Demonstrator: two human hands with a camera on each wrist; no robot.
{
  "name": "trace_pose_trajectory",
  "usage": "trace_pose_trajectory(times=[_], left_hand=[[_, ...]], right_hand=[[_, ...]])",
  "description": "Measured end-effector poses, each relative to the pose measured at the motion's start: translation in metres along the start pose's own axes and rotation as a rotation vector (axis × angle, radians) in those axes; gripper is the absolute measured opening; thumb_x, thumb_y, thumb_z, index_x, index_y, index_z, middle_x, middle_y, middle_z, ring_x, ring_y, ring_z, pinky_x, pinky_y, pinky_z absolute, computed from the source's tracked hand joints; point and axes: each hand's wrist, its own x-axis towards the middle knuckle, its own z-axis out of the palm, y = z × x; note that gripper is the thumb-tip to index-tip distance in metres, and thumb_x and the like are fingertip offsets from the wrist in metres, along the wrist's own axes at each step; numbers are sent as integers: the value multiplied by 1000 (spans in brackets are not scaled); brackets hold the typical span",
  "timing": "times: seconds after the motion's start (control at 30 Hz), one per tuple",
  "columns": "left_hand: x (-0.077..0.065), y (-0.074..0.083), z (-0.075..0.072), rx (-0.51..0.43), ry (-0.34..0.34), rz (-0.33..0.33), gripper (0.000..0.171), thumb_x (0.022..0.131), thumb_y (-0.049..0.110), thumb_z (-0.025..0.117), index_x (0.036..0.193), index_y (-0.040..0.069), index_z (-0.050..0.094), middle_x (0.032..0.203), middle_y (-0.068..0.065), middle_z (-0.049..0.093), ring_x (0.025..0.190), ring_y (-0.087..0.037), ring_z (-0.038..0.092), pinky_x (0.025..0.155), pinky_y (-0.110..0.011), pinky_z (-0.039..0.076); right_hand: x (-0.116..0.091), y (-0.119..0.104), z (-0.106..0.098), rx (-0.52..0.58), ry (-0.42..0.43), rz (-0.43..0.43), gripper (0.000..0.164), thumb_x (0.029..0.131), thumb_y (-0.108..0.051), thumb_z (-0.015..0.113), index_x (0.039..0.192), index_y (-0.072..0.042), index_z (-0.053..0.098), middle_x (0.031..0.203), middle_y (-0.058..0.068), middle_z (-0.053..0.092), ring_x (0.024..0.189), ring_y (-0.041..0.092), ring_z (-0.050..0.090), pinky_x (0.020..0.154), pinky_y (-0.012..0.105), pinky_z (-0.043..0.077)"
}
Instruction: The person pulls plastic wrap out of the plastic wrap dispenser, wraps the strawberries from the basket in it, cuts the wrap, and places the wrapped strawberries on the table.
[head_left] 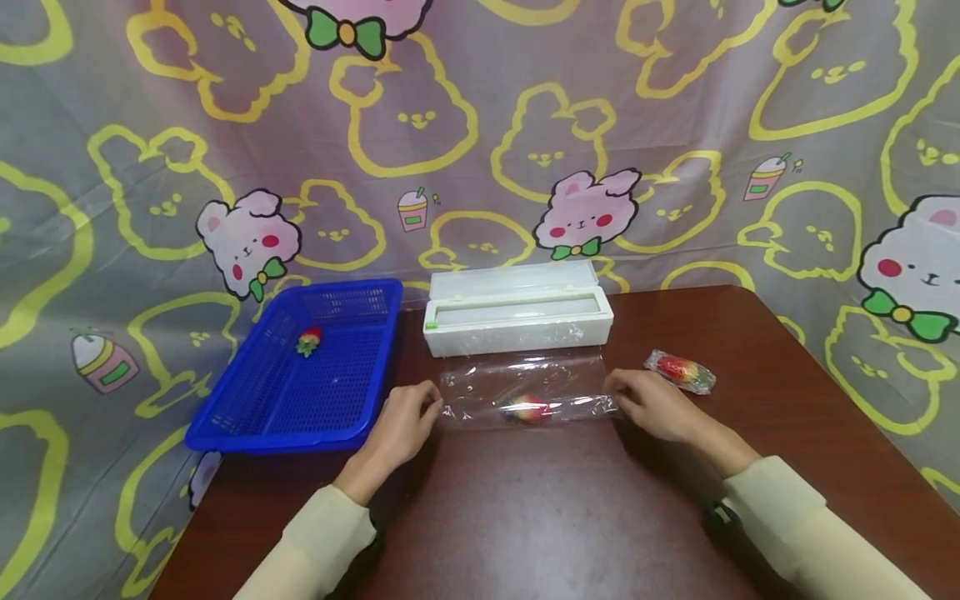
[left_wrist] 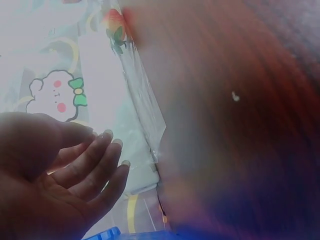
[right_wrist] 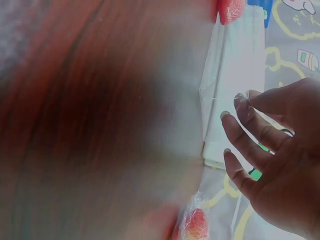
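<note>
Film (head_left: 525, 387) lies flat on the table (head_left: 540, 517), drawn out from the dispenser (head_left: 517, 317) at the back edge, mid-table. One strawberry (head_left: 529, 408) sits on the sheet near its front edge.

Left hand (head_left: 401, 425) at the film's left end, right hand (head_left: 654, 406) at its right end. The right thumb and forefinger look to be pinching the corner in the right wrist view. In the left wrist view the left fingers (left_wrist: 95, 165) are straight and relaxed beside the edge, gripping nothing that shows.

Risks, as judged:
- Film clings to itself or to the table if one end lifts ahead of the other; uneven hold would cause it.
- Strawberry may roll off the front edge of the sheet if the film is tugged.
- Sheet appears still joined to the dispenser; a pull could drag the box forward.

Count:
- strawberries: 3 (one on film, one wrapped (head_left: 681, 370) toward the right edge, one in the basket (head_left: 307, 342))
- basket (head_left: 247, 417): 1, blue, left edge
- dispenser: 1
- hands: 2
</note>
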Motion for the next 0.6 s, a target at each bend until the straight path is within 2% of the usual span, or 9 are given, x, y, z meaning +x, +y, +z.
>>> trace_pose_trajectory(times=[0.33,0.6], left_hand=[[9,0,5,35,38,-17,11,95,8,68,85,8,68,75,-3,68,71,-22,67,64,-40,54],[15,0,9,38,25,-60,16,93,10,70,78,11,66,69,-2,63,64,-21,61,60,-39,51]], right_hand=[[8,4,1,32,0,18,13,92,5,64,101,-3,69,88,3,69,79,14,58,75,37,51],[13,7,4,55,-7,30,12,92,5,63,99,-3,69,90,5,70,82,15,60,77,40,52]])
